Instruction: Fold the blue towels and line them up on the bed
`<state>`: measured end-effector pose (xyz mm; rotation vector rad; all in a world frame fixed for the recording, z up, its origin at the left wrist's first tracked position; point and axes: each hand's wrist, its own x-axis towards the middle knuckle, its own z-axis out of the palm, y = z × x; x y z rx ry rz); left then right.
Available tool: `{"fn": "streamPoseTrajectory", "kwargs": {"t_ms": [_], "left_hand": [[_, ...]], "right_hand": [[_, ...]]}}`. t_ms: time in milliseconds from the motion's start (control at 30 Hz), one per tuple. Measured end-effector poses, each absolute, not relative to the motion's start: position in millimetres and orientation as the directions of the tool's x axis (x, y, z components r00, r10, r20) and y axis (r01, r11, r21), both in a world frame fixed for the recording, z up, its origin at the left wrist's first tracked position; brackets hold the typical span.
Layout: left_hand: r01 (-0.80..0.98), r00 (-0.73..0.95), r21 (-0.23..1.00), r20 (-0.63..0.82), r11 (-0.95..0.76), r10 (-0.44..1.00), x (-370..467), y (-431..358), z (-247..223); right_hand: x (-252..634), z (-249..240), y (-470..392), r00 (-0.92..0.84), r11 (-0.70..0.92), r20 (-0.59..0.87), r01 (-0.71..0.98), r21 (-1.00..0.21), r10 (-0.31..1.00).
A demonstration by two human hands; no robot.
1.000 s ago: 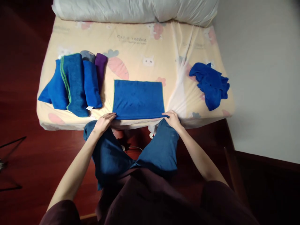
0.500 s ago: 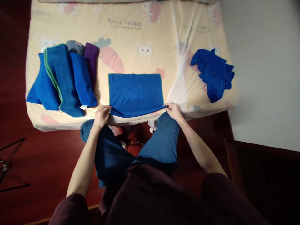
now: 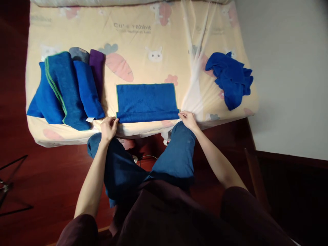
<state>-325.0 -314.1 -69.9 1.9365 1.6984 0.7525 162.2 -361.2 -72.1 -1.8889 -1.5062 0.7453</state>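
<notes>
A blue towel with green edging (image 3: pixel 146 98) lies flat near the bed's front edge, a narrow strip folded over along its near side. My left hand (image 3: pixel 109 128) pinches the near left corner of that strip. At the near right corner, my right hand (image 3: pixel 188 119) has the strip between thumb and fingers. Left of the towel lie folded cloths: a blue one (image 3: pixel 88 89), a teal one with green edging (image 3: pixel 65 85), a purple one (image 3: pixel 96 66) and a grey one (image 3: pixel 79 54). A crumpled blue cloth (image 3: pixel 232 80) rests to the right.
The bed (image 3: pixel 151 37) has a yellow sheet with rabbits and carrots, gathered in creases right of the towel. A pale wall (image 3: pixel 284 78) stands at the right. Thin black metal legs (image 3: pixel 15 186) are on the red floor at the lower left.
The towel's near edge has been turned over into a flat strip, so the towel looks shorter. Both hands still hold its near corners. The view has shifted slightly.
</notes>
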Motion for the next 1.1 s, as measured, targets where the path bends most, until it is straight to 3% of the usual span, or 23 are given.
{"fn": "streamPoseTrajectory", "kwargs": {"t_ms": [200, 433, 567, 667, 833, 1100], "left_hand": [[0.750, 0.074, 0.653, 0.084, -0.111, 0.994, -325.3, -314.8, -70.2], [0.796, 0.109, 0.593, 0.057, -0.121, 0.992, -322.1, -314.6, -69.5], [0.827, 0.060, 0.540, 0.190, -0.155, 0.980, -316.3, -326.3, -62.4], [0.822, 0.177, 0.486, 0.277, -0.297, 0.944, -311.0, -337.7, -52.6], [0.708, 0.496, 0.467, 0.206, -0.530, 0.844, -303.2, -339.8, -49.1], [0.763, 0.454, 0.449, 0.140, -0.465, 0.880, -303.7, -328.6, -70.1]], "right_hand": [[158.8, -65.3, -360.0, 0.226, -0.172, -0.022, 0.670, -0.722, 0.974], [155.4, -65.1, -355.3, 0.221, -0.212, -0.078, 0.692, -0.690, 0.972], [145.7, -55.1, -368.0, 0.233, -0.134, 0.081, 0.776, -0.616, 0.969], [134.5, -43.3, -381.9, 0.081, 0.034, 0.185, 0.839, -0.544, 0.979], [123.8, -36.7, -382.2, -0.211, 0.244, 0.123, 0.851, -0.466, 0.970], [122.8, -47.3, -367.7, -0.196, 0.171, -0.027, 0.906, -0.387, 0.980]]}}
